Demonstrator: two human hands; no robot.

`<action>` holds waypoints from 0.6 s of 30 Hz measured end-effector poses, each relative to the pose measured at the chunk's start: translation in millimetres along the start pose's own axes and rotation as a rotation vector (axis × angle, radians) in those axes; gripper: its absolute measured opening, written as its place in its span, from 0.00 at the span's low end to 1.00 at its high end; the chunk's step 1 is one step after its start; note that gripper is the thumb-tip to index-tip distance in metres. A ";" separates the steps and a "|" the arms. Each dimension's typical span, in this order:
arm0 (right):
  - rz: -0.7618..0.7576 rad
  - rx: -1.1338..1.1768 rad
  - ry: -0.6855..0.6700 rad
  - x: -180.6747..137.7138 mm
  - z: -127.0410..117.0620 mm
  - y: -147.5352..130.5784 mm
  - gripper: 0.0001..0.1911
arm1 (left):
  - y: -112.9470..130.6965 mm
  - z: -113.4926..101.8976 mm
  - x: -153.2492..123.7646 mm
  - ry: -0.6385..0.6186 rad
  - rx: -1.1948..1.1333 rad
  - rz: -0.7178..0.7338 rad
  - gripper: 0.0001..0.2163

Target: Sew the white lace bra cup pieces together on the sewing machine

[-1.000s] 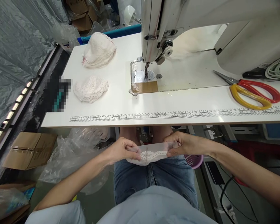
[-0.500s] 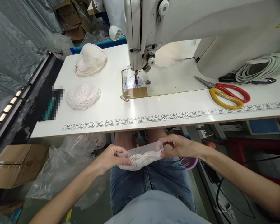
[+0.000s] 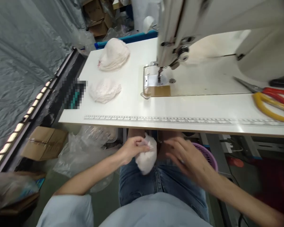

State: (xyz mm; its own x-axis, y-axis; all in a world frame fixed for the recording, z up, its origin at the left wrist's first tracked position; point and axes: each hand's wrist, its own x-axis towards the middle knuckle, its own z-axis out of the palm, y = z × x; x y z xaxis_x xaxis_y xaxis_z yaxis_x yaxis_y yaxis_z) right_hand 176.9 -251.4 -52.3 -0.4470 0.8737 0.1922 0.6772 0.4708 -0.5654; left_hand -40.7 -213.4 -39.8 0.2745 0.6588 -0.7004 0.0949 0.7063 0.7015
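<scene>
Above my lap, my left hand (image 3: 134, 148) pinches the upper part of a white sheer fabric piece (image 3: 146, 159), which hangs bunched from the fingers. The lace edging that it carried can no longer be made out. To the right, my right hand (image 3: 186, 154) is apart from the fabric, blurred by motion, its fingers loosely spread and no object visible in them. On the table in front stand two piles of the same pale stuff: a taller stack of white fabric pieces (image 3: 115, 55) at the back and a flatter lace pile (image 3: 105, 90) nearer me.
A sewing machine (image 3: 172, 41) stands on the white table (image 3: 132, 108), with a printed ruler (image 3: 156, 119) along its front edge. Red and yellow scissors (image 3: 267, 97) lie at the right. Below are a pink basket (image 3: 207, 154), plastic bags (image 3: 82, 157) and a cardboard box (image 3: 46, 142).
My right hand has let go of the fabric and moved off to the right. The piece, stretched between both hands before, now hangs from the left one. The view has swung left.
</scene>
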 end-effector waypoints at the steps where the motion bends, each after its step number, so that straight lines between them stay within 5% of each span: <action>1: -0.069 -0.035 0.029 -2.4 10.5 -10.6 0.15 | -2.5 4.9 6.4 0.006 -0.069 0.000 0.20; 4: -0.160 -0.153 0.099 -5.0 44.2 -32.1 0.22 | -7.4 12.8 25.2 0.041 -0.282 -0.014 0.21; 8: -0.094 -0.137 0.122 4.7 68.9 -22.6 0.16 | -11.8 12.9 32.5 0.035 -0.340 0.012 0.19; 12: -0.031 0.145 -0.144 8.9 45.1 -2.8 0.14 | -22.3 6.2 25.9 0.044 -0.227 0.012 0.19; 14: 0.034 0.138 -0.141 6.1 27.5 2.5 0.12 | -24.1 1.7 29.3 0.054 -0.052 0.007 0.20; 18: 0.107 0.160 -0.157 -1.1 6.1 10.6 0.07 | -13.7 11.5 41.7 0.107 0.386 0.254 0.19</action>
State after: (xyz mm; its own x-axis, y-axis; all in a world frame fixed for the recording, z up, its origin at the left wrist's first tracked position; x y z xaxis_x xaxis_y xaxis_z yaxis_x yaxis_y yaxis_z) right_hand 181.0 -248.1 -63.4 -0.4717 0.8818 0.0044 0.6299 0.3405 -0.6981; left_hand -19.6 -198.6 -77.1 0.2373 0.8356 -0.4955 0.3916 0.3845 0.8360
